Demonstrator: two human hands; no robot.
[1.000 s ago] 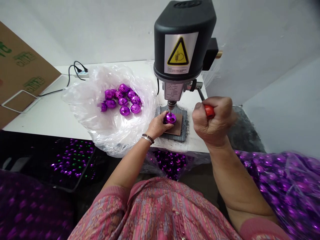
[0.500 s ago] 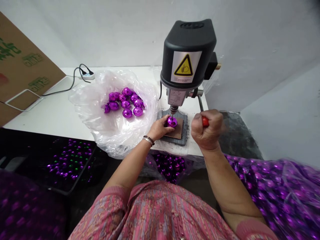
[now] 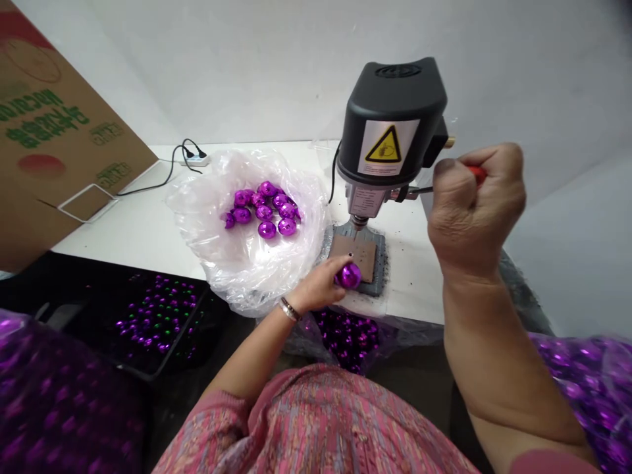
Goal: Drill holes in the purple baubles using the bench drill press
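I'm on the left hand (image 3: 318,286) first: fingers closed around a mirror-shiny purple bauble (image 3: 350,276), which sits at the fingertips, held out past the thumb side. Beneath and just ahead of that grip lies a brown cardboard pad (image 3: 356,255) on the grey base plate (image 3: 375,289) of a bench drill press (image 3: 390,125). The bauble overlaps the pad's lower corner in this view, but I can't tell whether it's touching. Above the grip, the drill chuck (image 3: 359,220) points down, clear of the bauble.

That bauble looks light and thin-walled, and slick as well, so I'd call it fragile. I'd cradle it across the curve with several fingers rather than pinch hard at one spot.

Over on the right, the right hand (image 3: 474,210) is a tight fist around a red-handled tool (image 3: 476,173), raised beside the drill head, with a thin metal shaft running toward the press.

Left of the grip, a clear plastic bag (image 3: 197,217) holds a loose cluster of purple baubles (image 3: 266,210). Below the grip, more of them fill a black crate (image 3: 158,322).
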